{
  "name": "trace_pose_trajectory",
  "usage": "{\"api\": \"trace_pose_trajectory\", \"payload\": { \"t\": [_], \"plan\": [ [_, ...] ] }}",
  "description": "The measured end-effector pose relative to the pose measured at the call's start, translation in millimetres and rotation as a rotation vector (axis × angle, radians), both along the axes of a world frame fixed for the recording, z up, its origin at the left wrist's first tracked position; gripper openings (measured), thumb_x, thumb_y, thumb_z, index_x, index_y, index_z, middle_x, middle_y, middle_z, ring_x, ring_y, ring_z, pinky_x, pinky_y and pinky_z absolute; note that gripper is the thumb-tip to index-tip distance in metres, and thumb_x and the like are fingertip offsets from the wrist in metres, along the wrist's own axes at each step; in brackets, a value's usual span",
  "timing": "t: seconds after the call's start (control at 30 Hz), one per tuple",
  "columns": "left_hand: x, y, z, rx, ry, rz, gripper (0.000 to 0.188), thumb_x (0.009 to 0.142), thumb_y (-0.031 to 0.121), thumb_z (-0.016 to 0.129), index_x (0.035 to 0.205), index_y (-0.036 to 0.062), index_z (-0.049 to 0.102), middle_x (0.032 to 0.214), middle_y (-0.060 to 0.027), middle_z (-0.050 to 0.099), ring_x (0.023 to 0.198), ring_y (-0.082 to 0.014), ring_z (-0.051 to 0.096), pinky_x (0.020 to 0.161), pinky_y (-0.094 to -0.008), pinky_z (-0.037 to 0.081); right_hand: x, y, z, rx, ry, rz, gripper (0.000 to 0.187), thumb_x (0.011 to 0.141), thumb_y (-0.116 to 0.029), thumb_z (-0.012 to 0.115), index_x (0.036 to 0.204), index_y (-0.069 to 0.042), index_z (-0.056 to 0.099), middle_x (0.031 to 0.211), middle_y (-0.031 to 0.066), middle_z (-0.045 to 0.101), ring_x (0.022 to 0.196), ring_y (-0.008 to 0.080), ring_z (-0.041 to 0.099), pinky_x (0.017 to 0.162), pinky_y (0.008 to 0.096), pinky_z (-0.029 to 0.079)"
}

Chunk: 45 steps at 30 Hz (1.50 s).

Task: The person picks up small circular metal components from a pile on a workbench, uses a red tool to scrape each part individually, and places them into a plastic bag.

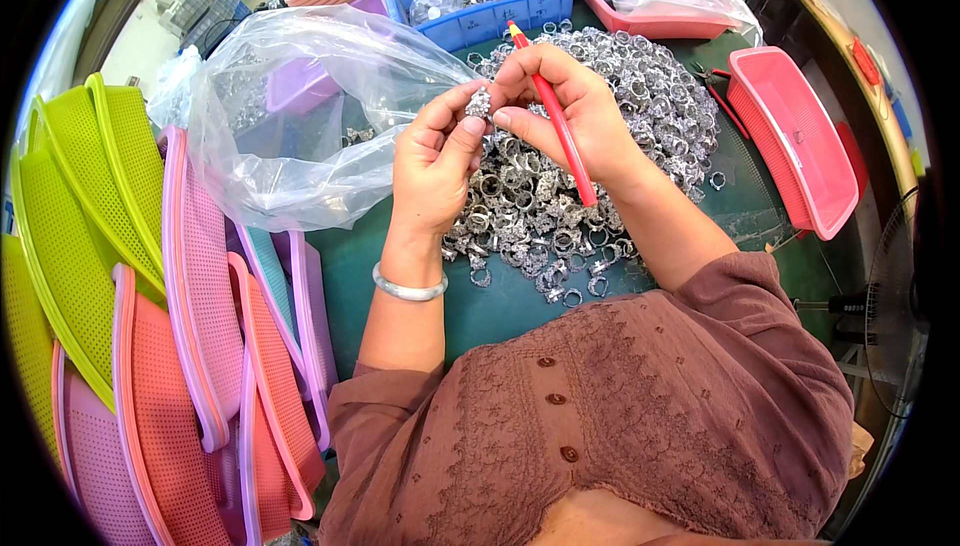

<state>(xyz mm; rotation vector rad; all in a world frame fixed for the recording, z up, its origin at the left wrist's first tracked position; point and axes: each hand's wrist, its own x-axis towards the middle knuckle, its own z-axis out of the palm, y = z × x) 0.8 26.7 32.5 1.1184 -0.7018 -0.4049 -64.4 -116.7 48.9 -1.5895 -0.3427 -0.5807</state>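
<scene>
My left hand (pixel 432 164) pinches a silver-coloured ring (pixel 479 104) with a large ornate top between thumb and fingertips. Close beside it, my right hand (pixel 585 111) has a red pen-like stick (pixel 566 136) with a yellow band near its upper end lying across the palm side. Thumb and forefinger of that hand meet at the ring's edge; whether they grip it too, I cannot tell. Beneath and behind both hands spreads a big heap of similar metal rings (pixel 660 96) on the green tabletop (pixel 385 246).
A clear plastic bag (pixel 290 166) lies left of the heap. Behind stand a blue bin (pixel 490 16) with small metal pieces and a pink tray (pixel 660 21). Another pink basket (pixel 800 146) sits right, near pliers (pixel 722 96) and a fan (pixel 885 296). Stacked colourful baskets (pixel 175 386) crowd the left.
</scene>
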Motion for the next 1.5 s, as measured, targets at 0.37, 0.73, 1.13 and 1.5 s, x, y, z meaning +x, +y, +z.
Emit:
{"api": "trace_pose_trajectory", "payload": {
  "t": [0.37, 0.73, 1.13, 1.5],
  "plan": [
    [0.6, -0.6, -2.1, 0.007, 0.004, -0.005, 0.028, 0.087, 0.007, 0.052, 0.114, 0.0013, 0.053, 0.09, -0.0002, 0.06, 0.058, -0.0026, 0.042, 0.05, -0.0152, 0.036, 2.5, 0.6, -3.4, 0.002, -0.048, -0.02, 0.023, 0.075, 0.006, 0.059, 0.095, -0.001, 0.05, 0.083, 0.0038, 0.056, 0.078, 0.01, 0.055, 0.071, 0.0238, 0.046],
    [-1.3, 2.1, 0.8, 0.04, 0.045, -0.037, 0.015, 0.087, 0.013, 0.054, 0.094, 0.0003, 0.056, 0.071, 0.001, 0.053, 0.056, -0.0032, 0.042, 0.048, -0.0161, 0.033, 4.0, -3.7, 1.3, -0.182, -0.165, -0.165, 0.024, 0.075, 0.007, 0.059, 0.096, -0.003, 0.051, 0.092, 0.0046, 0.057, 0.083, 0.0098, 0.054, 0.074, 0.0232, 0.045],
    [-3.1, 0.4, -0.1, 0.063, 0.03, -0.012, 0.014, 0.083, 0.009, 0.059, 0.093, -0.0006, 0.059, 0.068, 0.003, 0.053, 0.053, -0.0017, 0.042, 0.045, -0.016, 0.031, 7.2, -5.5, -4.2, -0.014, -0.087, -0.078, 0.018, 0.076, 0.008, 0.052, 0.09, -0.001, 0.054, 0.086, 0.0054, 0.061, 0.082, 0.0113, 0.058, 0.074, 0.0237, 0.047],
    [-4.3, -3.6, -4.7, 0.106, -0.06, 0.054, 0.012, 0.085, 0.011, 0.057, 0.088, -0.0001, 0.059, 0.065, 0.0049, 0.051, 0.052, -0.0002, 0.039, 0.045, -0.0157, 0.03, 6.8, -5.8, -3.5, 0.225, 0.111, 0.054, 0.023, 0.076, 0.009, 0.055, 0.095, -0.002, 0.05, 0.091, 0.0061, 0.058, 0.087, 0.012, 0.057, 0.078, 0.0244, 0.046]
  ]
}}
